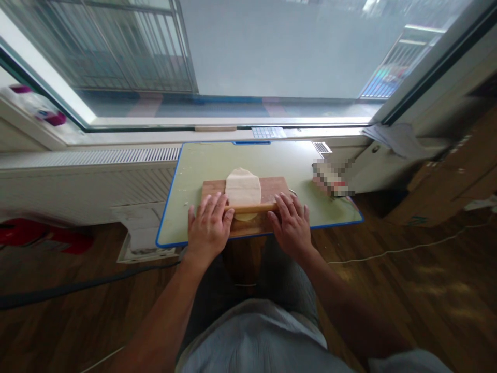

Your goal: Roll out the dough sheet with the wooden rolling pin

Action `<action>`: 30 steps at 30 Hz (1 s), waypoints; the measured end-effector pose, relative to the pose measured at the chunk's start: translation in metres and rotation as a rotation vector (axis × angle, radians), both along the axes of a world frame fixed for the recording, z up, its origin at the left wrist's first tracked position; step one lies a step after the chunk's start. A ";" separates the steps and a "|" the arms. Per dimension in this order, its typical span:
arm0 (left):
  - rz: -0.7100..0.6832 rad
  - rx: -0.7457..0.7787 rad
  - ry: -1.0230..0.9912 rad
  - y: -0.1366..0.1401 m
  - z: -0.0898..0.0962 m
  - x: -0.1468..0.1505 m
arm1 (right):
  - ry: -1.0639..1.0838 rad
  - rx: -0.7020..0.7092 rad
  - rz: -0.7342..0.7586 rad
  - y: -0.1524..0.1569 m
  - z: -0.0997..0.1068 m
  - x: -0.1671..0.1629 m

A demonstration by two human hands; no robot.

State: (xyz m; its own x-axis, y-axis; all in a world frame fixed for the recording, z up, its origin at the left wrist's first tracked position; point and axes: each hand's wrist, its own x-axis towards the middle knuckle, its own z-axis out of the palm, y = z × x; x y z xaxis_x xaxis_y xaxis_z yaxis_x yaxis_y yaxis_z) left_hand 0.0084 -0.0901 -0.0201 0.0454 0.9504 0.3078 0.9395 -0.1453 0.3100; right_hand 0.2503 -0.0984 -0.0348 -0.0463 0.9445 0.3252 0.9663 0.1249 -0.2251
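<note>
A thin wooden rolling pin [252, 209] lies crosswise over a flat sheet of pale dough [243, 187]. My left hand [209, 223] holds the pin's left end, its fingers laid over the wood and the thumb along the near side. At the opposite end, my right hand [290, 221] has the pin in the same kind of hold. Most of the dough shows beyond the pin, and a small rounded edge sticks out on my side. Beneath the dough is a brown wooden board [274, 185], partly covered by my hands.
The board rests on a pale green, blue-edged table [202, 158] against the windowsill. A blurred-out object [333, 178] sits at its right side. A radiator [97, 178] and red fire extinguisher [46, 235] are to the left; cardboard boxes [446, 176] stand right. A cable [388, 252] crosses the floor.
</note>
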 end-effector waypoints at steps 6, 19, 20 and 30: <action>0.034 -0.052 0.015 0.033 0.006 0.001 | 0.046 -0.102 0.002 0.039 0.012 -0.002; 0.143 -0.099 -0.013 0.119 0.018 0.007 | 0.082 -0.207 -0.126 0.118 0.038 -0.023; 0.138 -0.108 -0.007 0.119 0.018 0.007 | 0.081 -0.204 -0.122 0.116 0.037 -0.023; 0.071 -0.079 0.068 0.084 0.015 0.003 | 0.045 -0.187 -0.058 0.077 0.024 -0.017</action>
State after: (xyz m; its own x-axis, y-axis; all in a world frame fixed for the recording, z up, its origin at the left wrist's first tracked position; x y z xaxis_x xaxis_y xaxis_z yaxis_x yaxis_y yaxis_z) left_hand 0.0115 -0.0062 -0.0054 -0.0042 0.9732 0.2301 0.9659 -0.0556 0.2528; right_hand 0.2335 -0.0209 -0.0112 0.0202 0.9893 0.1442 0.9591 0.0215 -0.2823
